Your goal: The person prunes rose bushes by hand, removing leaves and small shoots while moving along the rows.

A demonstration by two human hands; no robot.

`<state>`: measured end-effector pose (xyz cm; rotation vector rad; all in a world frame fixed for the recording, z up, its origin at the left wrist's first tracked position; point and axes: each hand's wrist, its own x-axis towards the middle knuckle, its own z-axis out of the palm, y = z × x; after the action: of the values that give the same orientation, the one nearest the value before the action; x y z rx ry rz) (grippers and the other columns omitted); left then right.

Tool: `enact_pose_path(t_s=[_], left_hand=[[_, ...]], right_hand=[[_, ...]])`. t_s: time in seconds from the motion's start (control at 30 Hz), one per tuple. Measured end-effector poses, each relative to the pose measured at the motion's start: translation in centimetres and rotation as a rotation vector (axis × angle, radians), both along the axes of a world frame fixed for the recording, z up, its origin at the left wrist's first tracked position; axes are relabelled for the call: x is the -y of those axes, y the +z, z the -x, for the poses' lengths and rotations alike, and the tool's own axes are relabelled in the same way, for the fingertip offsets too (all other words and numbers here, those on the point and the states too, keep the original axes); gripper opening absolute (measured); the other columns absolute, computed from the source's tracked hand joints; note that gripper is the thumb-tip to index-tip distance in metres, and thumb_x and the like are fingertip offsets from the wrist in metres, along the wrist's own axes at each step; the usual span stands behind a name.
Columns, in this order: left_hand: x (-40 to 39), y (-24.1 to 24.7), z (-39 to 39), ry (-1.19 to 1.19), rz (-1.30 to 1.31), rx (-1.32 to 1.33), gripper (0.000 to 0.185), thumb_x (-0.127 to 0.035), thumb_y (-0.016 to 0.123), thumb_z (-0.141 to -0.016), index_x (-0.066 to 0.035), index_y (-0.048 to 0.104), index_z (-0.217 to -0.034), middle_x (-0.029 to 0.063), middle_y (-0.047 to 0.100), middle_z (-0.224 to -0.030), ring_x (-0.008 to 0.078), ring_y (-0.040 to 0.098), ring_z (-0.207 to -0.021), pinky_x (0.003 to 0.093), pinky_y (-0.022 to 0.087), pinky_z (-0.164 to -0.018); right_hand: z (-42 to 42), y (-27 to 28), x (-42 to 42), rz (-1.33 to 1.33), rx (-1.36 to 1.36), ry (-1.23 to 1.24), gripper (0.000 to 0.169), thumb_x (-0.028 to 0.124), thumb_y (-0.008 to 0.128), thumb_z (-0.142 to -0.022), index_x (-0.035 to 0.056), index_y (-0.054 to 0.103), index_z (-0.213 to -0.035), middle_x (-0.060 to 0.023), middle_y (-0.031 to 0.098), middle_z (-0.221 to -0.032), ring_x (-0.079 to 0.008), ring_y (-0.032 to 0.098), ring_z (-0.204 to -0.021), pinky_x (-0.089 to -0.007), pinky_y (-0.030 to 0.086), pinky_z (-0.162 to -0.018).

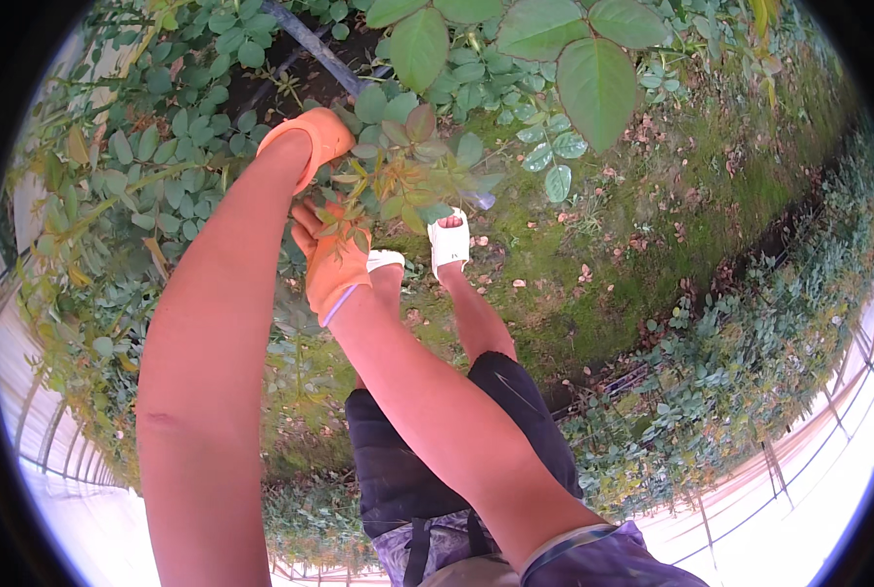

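My left hand (pixel 327 136), in an orange glove, reaches down into a dense rose bush (pixel 176 132). Its fingers are turned away and covered by leaves, so its grip is hidden. Close below it is my right hand (pixel 338 257), wearing an orange glove with a purple cuff and bare fingertips. Those fingertips are bent among the stems, and a small leafy sprig lies across the back of the glove. Whether they hold a stem cannot be seen. Young reddish-yellow shoots (pixel 400 176) stand just to the right of both hands.
Large rose leaves (pixel 594 81) hang close to the camera. A dark pipe (pixel 316 48) runs through the bush above my left hand. Mossy ground (pixel 554 257) strewn with fallen petals lies around my white sandals (pixel 450 238). Another plant row (pixel 701 396) borders the path at right.
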<state>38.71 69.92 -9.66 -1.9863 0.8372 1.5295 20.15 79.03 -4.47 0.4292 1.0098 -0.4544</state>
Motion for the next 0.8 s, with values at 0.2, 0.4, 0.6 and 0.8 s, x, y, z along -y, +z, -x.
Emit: enact_pose_path(t_s=[0.2, 0.4, 0.6, 0.8], left_hand=[[-2.6, 1.7, -1.0, 0.318, 0.05, 0.212, 0.026, -0.026, 0.061, -0.098, -0.007, 0.073, -0.112, 0.0093, 0.074, -0.104, 0.0203, 0.064, -0.083, 0.0341, 0.052, -0.079], [-8.1, 15.7, 4.1, 1.041, 0.723, 0.191, 0.037, -0.031, 0.06, -0.106, -0.002, 0.069, -0.127, 0.0063, 0.075, -0.123, 0.0174, 0.068, -0.111, 0.0327, 0.051, -0.095], [-19.6, 30.4, 16.6, 1.2, 1.271, 0.201, 0.024, 0.006, 0.052, -0.093, 0.006, 0.071, -0.108, 0.0224, 0.073, -0.119, 0.0206, 0.067, -0.102, 0.0312, 0.051, -0.093], [-29.9, 29.1, 25.0, 0.918, 0.557, 0.158, 0.031, -0.007, 0.068, -0.09, -0.004, 0.072, -0.12, 0.0182, 0.074, -0.123, 0.0397, 0.069, -0.113, 0.0453, 0.055, -0.099]], right_hand=[[5.2, 5.7, -0.9, 0.304, -0.123, 0.662, 0.027, 0.025, 0.063, -0.105, 0.0069, 0.065, -0.125, -0.0063, 0.074, -0.107, -0.0139, 0.071, -0.091, -0.0308, 0.053, -0.081], [16.0, 3.7, 0.3, 1.198, -0.15, 1.669, 0.038, 0.028, 0.064, -0.098, 0.0051, 0.068, -0.128, -0.0273, 0.072, -0.107, -0.0419, 0.071, -0.097, -0.0488, 0.057, -0.085], [18.4, 1.5, 1.4, 1.479, -0.068, 2.086, 0.045, 0.028, 0.06, -0.098, 0.0058, 0.061, -0.138, -0.0247, 0.073, -0.111, -0.0446, 0.071, -0.099, -0.0534, 0.056, -0.087], [16.9, 2.0, -0.6, 1.649, 0.091, 2.163, 0.055, 0.036, 0.06, -0.099, 0.0067, 0.049, -0.144, -0.0251, 0.072, -0.106, -0.0457, 0.072, -0.094, -0.0558, 0.056, -0.085]])
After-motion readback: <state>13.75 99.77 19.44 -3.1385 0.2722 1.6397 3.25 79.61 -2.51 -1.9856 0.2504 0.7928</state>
